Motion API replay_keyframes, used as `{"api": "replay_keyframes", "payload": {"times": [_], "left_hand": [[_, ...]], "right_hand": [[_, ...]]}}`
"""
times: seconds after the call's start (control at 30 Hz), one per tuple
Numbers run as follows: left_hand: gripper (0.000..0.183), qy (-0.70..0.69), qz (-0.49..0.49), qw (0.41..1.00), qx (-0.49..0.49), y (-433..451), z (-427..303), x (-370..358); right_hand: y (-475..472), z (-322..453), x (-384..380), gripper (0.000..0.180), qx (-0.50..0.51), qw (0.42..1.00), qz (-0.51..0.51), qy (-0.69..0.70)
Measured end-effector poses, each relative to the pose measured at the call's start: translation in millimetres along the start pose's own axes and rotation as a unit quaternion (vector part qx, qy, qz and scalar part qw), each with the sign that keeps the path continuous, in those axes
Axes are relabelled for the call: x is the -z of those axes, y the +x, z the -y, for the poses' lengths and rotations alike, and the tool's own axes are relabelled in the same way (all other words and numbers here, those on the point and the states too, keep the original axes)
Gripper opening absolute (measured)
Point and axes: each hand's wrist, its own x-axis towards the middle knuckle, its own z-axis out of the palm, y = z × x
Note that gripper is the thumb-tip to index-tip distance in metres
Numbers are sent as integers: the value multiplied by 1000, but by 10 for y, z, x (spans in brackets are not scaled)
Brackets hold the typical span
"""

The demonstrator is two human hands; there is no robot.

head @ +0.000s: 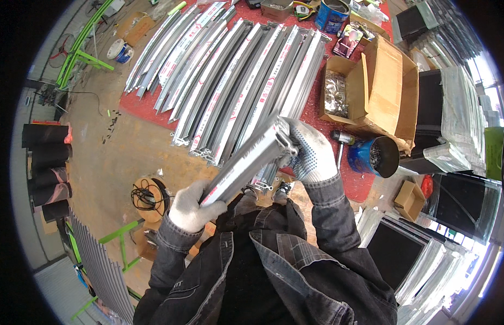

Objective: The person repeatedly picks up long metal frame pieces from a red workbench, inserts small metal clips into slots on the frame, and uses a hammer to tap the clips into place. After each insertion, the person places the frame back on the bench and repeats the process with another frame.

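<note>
A short metal frame profile (246,162) with white and red printed film is held slantwise in front of me. My left hand (195,206), in a white work glove, grips its lower left end. At its upper right end is my right hand (311,150), in a glove with blue dots, closed around the cut end; its fingertips are partly hidden. Beyond and below the held piece, rows of similar metal profiles (252,85) lie side by side on a red-topped table (144,111).
Right of the profiles stand an open cardboard box of small metal parts (349,118), a hammer (341,140) and a blue can of fasteners (363,156). A cable reel (148,199) sits on the floor at left. Wrapped panels (459,113) are stacked at far right.
</note>
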Motion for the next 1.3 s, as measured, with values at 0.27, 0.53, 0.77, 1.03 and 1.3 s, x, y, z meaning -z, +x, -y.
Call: {"api": "replay_keyframes", "payload": {"times": [0.27,0.53,0.77,1.03,1.3], "left_hand": [[57,-47,-86,993,-74,255,48,504],[45,-55,-124,988,-77,340,65,713],[54,-97,-70,989,-85,211,368,402],[56,-111,-54,990,-64,106,533,133],[49,-97,-55,993,-23,30,541,-71]], "right_hand": [[-191,87,-29,40,-87,992,9,-94],[-357,161,447,23,55,926,-118,-354],[-556,-82,1284,20,80,738,-255,-620],[-261,-430,1484,17,132,704,-246,-653],[283,-442,1547,22,36,522,-53,-851]]}}
